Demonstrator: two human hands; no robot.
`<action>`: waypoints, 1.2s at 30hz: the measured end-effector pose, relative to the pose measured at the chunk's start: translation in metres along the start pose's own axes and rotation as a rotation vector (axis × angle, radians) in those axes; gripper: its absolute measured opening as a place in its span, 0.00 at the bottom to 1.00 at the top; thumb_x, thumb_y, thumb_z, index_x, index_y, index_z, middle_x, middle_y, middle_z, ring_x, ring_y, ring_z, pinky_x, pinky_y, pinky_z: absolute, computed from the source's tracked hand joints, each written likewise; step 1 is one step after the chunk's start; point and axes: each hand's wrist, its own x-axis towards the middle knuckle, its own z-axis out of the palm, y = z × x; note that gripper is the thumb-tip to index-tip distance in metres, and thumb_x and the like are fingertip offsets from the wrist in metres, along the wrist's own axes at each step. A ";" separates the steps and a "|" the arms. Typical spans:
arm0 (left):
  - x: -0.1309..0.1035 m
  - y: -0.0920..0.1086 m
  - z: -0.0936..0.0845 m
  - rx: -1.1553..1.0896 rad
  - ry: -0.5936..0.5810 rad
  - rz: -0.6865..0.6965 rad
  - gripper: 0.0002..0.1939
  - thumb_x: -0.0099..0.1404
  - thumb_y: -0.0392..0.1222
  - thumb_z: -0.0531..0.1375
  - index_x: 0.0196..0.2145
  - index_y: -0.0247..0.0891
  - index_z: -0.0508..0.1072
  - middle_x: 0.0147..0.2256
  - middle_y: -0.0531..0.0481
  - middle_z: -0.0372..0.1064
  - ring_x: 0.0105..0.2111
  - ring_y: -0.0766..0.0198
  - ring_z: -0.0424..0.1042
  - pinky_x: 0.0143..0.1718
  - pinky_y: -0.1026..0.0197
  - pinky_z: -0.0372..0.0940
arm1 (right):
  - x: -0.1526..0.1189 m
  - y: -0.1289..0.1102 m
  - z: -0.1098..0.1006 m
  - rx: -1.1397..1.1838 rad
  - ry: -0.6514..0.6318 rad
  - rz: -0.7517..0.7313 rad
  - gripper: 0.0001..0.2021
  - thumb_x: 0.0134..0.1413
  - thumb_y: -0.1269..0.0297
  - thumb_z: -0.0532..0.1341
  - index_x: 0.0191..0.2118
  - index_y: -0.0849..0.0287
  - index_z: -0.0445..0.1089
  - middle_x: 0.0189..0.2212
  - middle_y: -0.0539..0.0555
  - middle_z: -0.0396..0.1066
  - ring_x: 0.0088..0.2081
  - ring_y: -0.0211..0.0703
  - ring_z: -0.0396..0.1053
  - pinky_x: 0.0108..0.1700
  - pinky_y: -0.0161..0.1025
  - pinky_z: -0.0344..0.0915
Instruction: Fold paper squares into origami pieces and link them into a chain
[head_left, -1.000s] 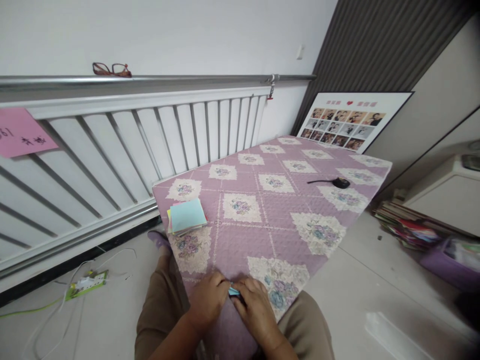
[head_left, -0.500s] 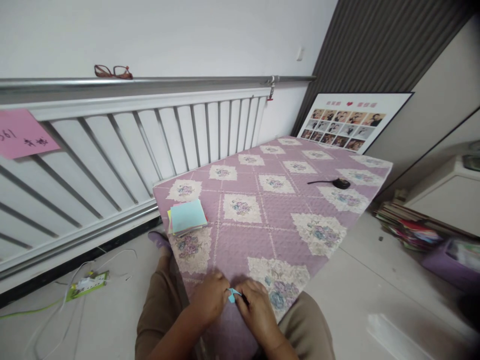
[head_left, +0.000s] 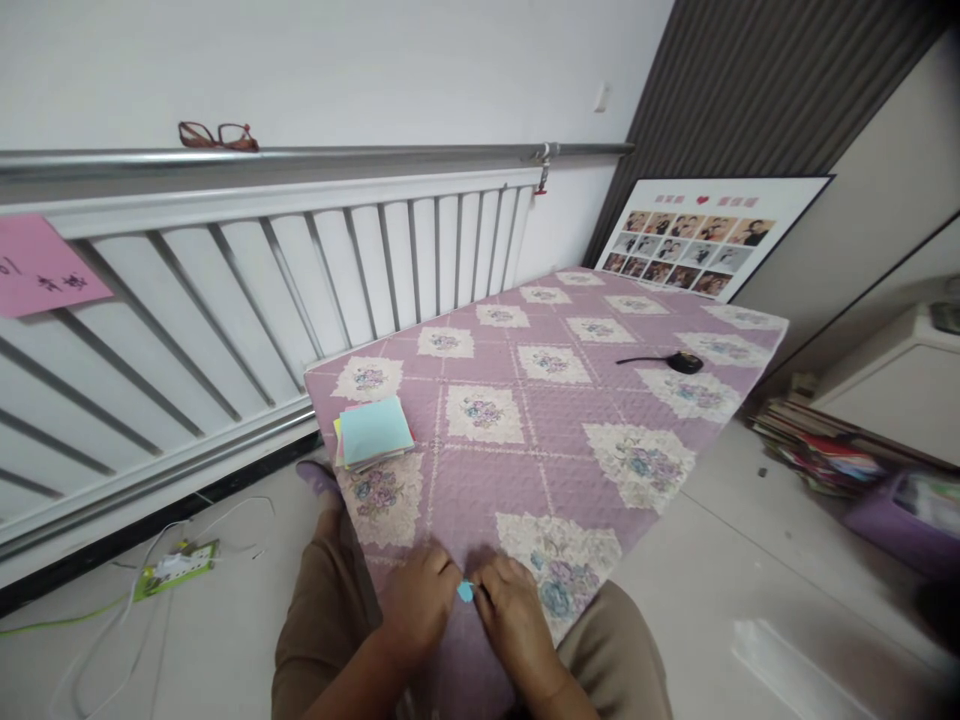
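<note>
A small piece of light blue paper (head_left: pixel 465 591) is pinched between my two hands over the near end of the cloth-covered table (head_left: pixel 480 485). My left hand (head_left: pixel 422 597) grips its left side with closed fingers. On its right side, the fingers of my right hand (head_left: pixel 512 607) are closed on the same paper. Most of the paper's shape is hidden by the fingers. A stack of coloured square paper sheets (head_left: pixel 376 431), light blue on top, lies near the table's left edge.
A black object with a thin strap (head_left: pixel 684 362) lies towards the table's right side. A photo board (head_left: pixel 686 235) leans at the far end. A white radiator (head_left: pixel 420 255) borders the left side. A power strip (head_left: pixel 176 569) and cables lie on the floor.
The blue paper between my fingers shows a smaller, more compact shape than before. Both hands stay in nearly the same place, and the camera view has shifted slightly.
</note>
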 end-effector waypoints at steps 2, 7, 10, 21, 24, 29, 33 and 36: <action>-0.003 -0.002 0.008 0.077 0.039 0.052 0.09 0.68 0.37 0.51 0.38 0.41 0.72 0.40 0.49 0.69 0.39 0.60 0.66 0.36 0.60 0.59 | -0.002 0.004 0.004 -0.023 0.017 -0.050 0.08 0.53 0.75 0.58 0.27 0.56 0.66 0.27 0.49 0.67 0.33 0.43 0.63 0.38 0.39 0.57; -0.013 -0.007 0.020 0.168 0.166 0.151 0.10 0.67 0.35 0.55 0.44 0.42 0.71 0.41 0.51 0.70 0.38 0.60 0.66 0.36 0.60 0.61 | -0.010 0.010 0.010 -0.021 0.074 -0.176 0.06 0.53 0.74 0.60 0.31 0.56 0.69 0.30 0.50 0.69 0.34 0.43 0.64 0.40 0.40 0.58; -0.019 -0.008 0.024 0.214 0.258 0.213 0.12 0.65 0.36 0.57 0.47 0.42 0.70 0.42 0.50 0.71 0.38 0.59 0.67 0.36 0.59 0.62 | -0.016 0.009 0.009 -0.035 0.082 -0.176 0.10 0.52 0.76 0.60 0.38 0.53 0.70 0.35 0.49 0.71 0.37 0.44 0.65 0.44 0.42 0.58; -0.031 -0.003 0.033 0.271 0.307 0.203 0.16 0.66 0.41 0.57 0.52 0.48 0.67 0.48 0.49 0.69 0.41 0.56 0.67 0.34 0.57 0.61 | -0.031 0.011 0.005 -0.204 0.028 -0.190 0.20 0.52 0.74 0.60 0.50 0.48 0.68 0.46 0.50 0.73 0.47 0.47 0.67 0.51 0.45 0.53; -0.028 -0.003 0.028 0.255 0.247 0.206 0.15 0.68 0.41 0.55 0.52 0.47 0.67 0.48 0.47 0.68 0.42 0.56 0.67 0.36 0.57 0.60 | -0.027 0.009 0.003 -0.147 0.002 -0.131 0.20 0.51 0.74 0.60 0.49 0.46 0.68 0.45 0.49 0.73 0.46 0.47 0.67 0.49 0.44 0.55; -0.029 -0.008 0.021 0.153 0.181 0.192 0.17 0.69 0.41 0.53 0.55 0.50 0.64 0.50 0.49 0.67 0.44 0.56 0.65 0.41 0.55 0.59 | -0.022 0.003 -0.004 -0.028 -0.030 -0.036 0.19 0.50 0.75 0.60 0.46 0.45 0.70 0.42 0.48 0.74 0.45 0.45 0.68 0.47 0.43 0.56; -0.033 -0.010 0.021 0.078 0.166 0.165 0.19 0.70 0.38 0.51 0.57 0.47 0.62 0.51 0.49 0.66 0.46 0.58 0.63 0.46 0.55 0.58 | -0.023 -0.002 -0.007 0.011 -0.008 -0.001 0.18 0.51 0.73 0.59 0.47 0.47 0.69 0.43 0.49 0.73 0.46 0.46 0.67 0.48 0.45 0.56; -0.034 -0.007 0.022 0.069 0.169 0.132 0.20 0.69 0.35 0.49 0.57 0.46 0.63 0.52 0.49 0.66 0.47 0.57 0.63 0.47 0.54 0.57 | -0.024 -0.006 -0.007 0.025 0.005 -0.010 0.18 0.52 0.74 0.58 0.47 0.47 0.69 0.43 0.49 0.73 0.46 0.45 0.67 0.49 0.44 0.55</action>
